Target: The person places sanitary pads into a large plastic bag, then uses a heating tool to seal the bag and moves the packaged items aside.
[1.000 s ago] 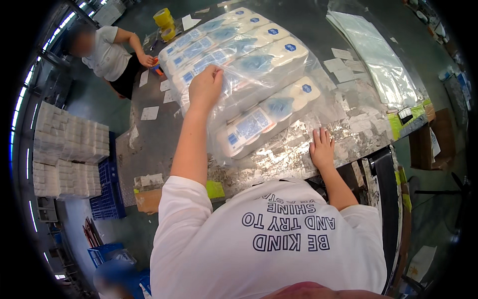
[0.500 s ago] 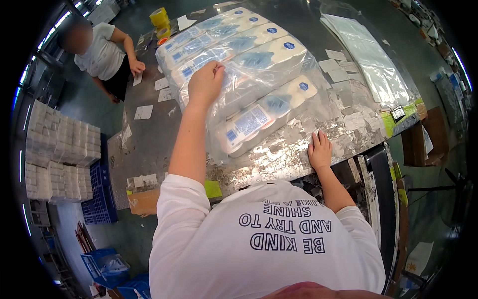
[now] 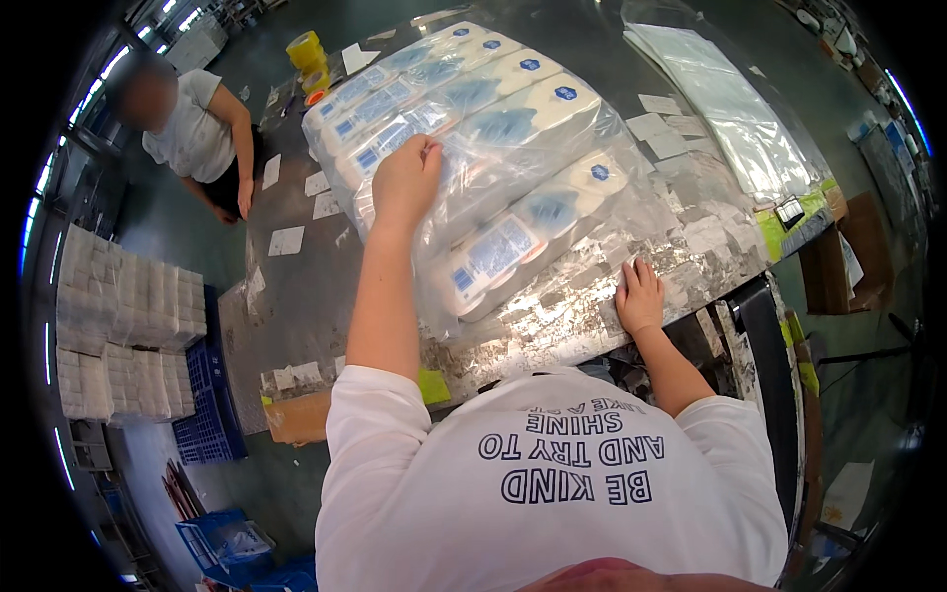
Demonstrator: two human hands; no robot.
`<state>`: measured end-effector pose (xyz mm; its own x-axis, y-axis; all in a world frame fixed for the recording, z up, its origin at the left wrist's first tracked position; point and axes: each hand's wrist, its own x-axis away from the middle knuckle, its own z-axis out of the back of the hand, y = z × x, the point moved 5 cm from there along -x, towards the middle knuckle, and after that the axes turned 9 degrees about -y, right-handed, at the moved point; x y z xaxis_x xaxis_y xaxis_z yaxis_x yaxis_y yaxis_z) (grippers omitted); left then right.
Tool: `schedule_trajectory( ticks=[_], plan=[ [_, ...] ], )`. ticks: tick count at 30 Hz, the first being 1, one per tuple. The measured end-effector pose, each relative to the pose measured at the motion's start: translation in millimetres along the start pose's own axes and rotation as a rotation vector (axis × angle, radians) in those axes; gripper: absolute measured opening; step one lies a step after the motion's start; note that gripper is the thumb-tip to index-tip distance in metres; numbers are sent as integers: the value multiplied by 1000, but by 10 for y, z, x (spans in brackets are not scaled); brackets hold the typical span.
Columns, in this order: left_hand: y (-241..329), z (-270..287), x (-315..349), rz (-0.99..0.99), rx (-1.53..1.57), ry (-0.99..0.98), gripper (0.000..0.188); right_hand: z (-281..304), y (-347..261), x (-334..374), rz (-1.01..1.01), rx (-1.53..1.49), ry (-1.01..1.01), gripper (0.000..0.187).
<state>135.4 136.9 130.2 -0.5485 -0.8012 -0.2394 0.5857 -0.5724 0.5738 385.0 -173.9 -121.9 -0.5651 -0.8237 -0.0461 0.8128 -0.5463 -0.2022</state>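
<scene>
Several long packs of what look like white paper rolls (image 3: 513, 111), printed in blue, lie side by side on the worn table (image 3: 582, 318). A large clear plastic bag (image 3: 472, 183) covers them, loose and wrinkled toward me. My left hand (image 3: 406, 183) is closed with thumb and fingers pinched on the plastic bag, above the nearer packs. One pack (image 3: 538, 232) lies closest to me, a little apart from the others under the film. My right hand (image 3: 640, 296) rests flat on the table near its front edge, fingers stretched out, holding nothing.
A stack of flat clear bags (image 3: 715, 109) lies at the right. Paper cards (image 3: 286, 241) are scattered about, and yellow tape rolls (image 3: 308, 54) stand at the far left. Another person (image 3: 197, 128) stands beyond the left edge. Wrapped white bundles (image 3: 128, 326) are piled on a blue pallet (image 3: 212, 405).
My left hand stays closed on the plastic bag, and my right hand stays on the table. The other person's hand has drawn away from a card, leaving it on the table.
</scene>
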Motion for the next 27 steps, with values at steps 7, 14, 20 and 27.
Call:
schedule_trajectory(
  ticks=[7,14,20,27],
  plan=[
    [42,12,0,27,-8,-1,22,31,-11,14,-7,-16,-23,50],
    [-63,8,21,-36,-20,50,21,38,-45,0,16,-23,46,49],
    [62,-36,-3,-37,12,20,19,59,11,36,-10,-16,-6,50],
    [43,-16,10,-16,13,8,19,97,-28,61,14,-7,57,47]
  ],
)
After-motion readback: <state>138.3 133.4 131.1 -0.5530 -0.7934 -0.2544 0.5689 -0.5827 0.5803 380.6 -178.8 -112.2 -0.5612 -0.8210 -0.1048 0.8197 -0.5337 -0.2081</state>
